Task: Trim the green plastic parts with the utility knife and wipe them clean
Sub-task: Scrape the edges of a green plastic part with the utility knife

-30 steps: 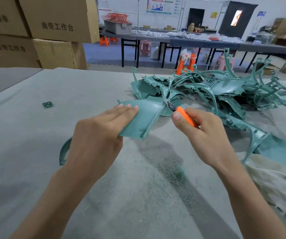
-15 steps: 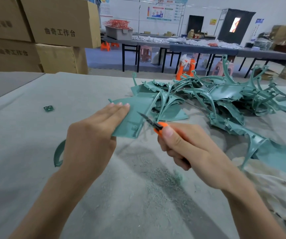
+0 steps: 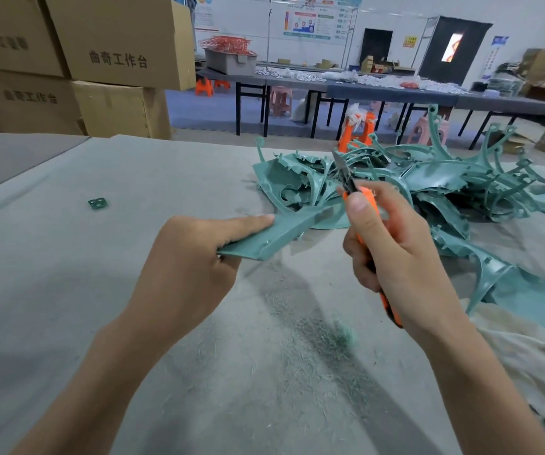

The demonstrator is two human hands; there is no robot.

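My left hand [image 3: 185, 267] grips a flat green plastic part [image 3: 284, 229] by its near end, forefinger stretched along its top, and holds it nearly edge-on above the grey table [image 3: 67, 290]. My right hand [image 3: 392, 254] grips an orange utility knife [image 3: 364, 224], thumb on the slider. Its blade points up and away, just right of the part's far end and not touching it. A heap of green plastic parts [image 3: 428, 188] lies behind the knife.
Green shavings [image 3: 317, 326] are strewn on the table between my arms. A small green piece [image 3: 97, 203] lies at the left. A whitish cloth [image 3: 527, 356] is at the right. Cardboard boxes [image 3: 100, 60] stand stacked at the back left.
My left hand has turned the part from flat to nearly edge-on. My right hand has lifted the knife off the part's edge, and the blade now points upward.
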